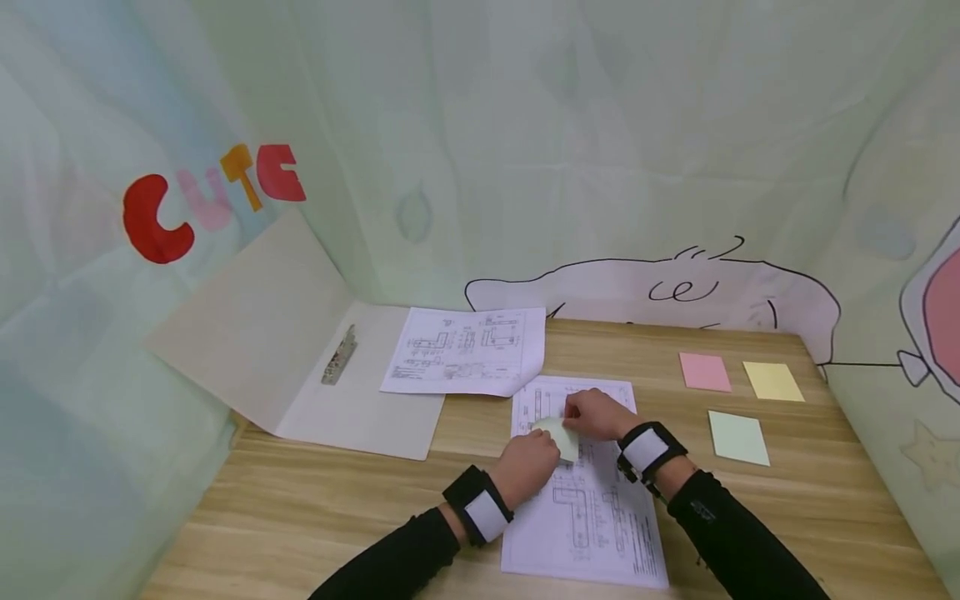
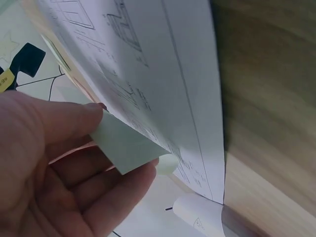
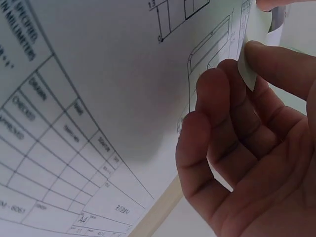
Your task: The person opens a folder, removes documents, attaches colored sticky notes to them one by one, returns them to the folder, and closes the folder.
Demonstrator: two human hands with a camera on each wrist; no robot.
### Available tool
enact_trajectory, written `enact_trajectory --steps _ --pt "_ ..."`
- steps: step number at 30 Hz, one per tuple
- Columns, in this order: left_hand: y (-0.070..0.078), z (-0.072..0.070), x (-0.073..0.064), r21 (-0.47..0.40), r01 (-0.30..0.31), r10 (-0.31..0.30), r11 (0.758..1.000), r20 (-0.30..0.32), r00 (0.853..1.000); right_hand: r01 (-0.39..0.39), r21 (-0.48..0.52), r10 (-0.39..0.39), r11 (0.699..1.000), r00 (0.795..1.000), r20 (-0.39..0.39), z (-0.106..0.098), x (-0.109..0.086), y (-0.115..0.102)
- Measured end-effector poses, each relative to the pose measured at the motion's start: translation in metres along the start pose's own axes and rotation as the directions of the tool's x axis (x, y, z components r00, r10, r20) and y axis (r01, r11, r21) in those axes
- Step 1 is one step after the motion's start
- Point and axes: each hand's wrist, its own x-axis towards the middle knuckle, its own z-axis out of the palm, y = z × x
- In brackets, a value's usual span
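A pale green sticky note [image 1: 567,446] is held just over a printed drawing sheet [image 1: 581,562] on the table. My left hand [image 1: 527,468] pinches the note at its left side between thumb and fingers. At its upper right, my right hand [image 1: 597,414] pinches the same note. In the left wrist view the note [image 2: 126,143] looks bent, with the left thumb [image 2: 74,118] on it. From the right wrist, the right thumb and forefinger grip the note's edge [image 3: 248,74] close above the sheet's lines.
An open folder [image 1: 375,425] with a metal clip [image 1: 340,356] stands at the left, its cover leaning on the wall. Another drawing sheet [image 1: 465,354] overlaps it. Pink [image 1: 705,372], yellow [image 1: 773,382] and pale green [image 1: 738,437] sticky-note pads lie at the right.
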Motion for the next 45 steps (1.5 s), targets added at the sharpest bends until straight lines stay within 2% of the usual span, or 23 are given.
enact_trajectory --steps 5,12,16,21,27,32,37,45 --pt "0.003 0.002 0.002 0.004 0.012 -0.012 1.0 -0.015 1.0 -0.042 -0.029 0.042 0.999 0.999 -0.002 0.004 0.002 -0.003" --pt "0.005 0.006 0.004 0.004 0.001 -0.001 1.0 0.042 0.999 -0.08 -0.045 0.08 0.996 0.997 -0.003 0.007 0.001 -0.007" --pt "0.006 0.008 0.004 0.036 0.003 -0.004 0.999 0.029 1.0 -0.1 -0.108 0.097 0.989 0.995 -0.039 0.008 0.004 -0.009" --pt "0.008 0.009 0.005 0.088 0.004 -0.005 0.996 0.011 1.0 -0.18 -0.233 0.161 0.956 0.982 -0.098 0.011 0.013 -0.016" --pt "0.011 0.014 0.003 0.152 -0.009 0.014 0.988 -0.03 0.999 -0.257 -0.327 0.225 0.91 0.965 -0.132 0.022 0.021 -0.022" --pt "0.011 0.013 0.001 0.192 -0.018 0.028 0.981 -0.047 0.999 -0.311 -0.333 0.272 0.89 0.949 -0.16 0.026 0.025 -0.026" --pt "0.011 0.011 0.001 0.161 -0.013 0.02 0.987 -0.042 0.999 -0.353 -0.307 0.321 0.884 0.935 -0.149 0.031 0.031 -0.022" --pt "0.012 0.011 0.002 0.165 -0.007 0.013 0.986 -0.033 0.999 -0.399 -0.178 0.39 0.899 0.917 -0.085 0.021 0.029 -0.021"
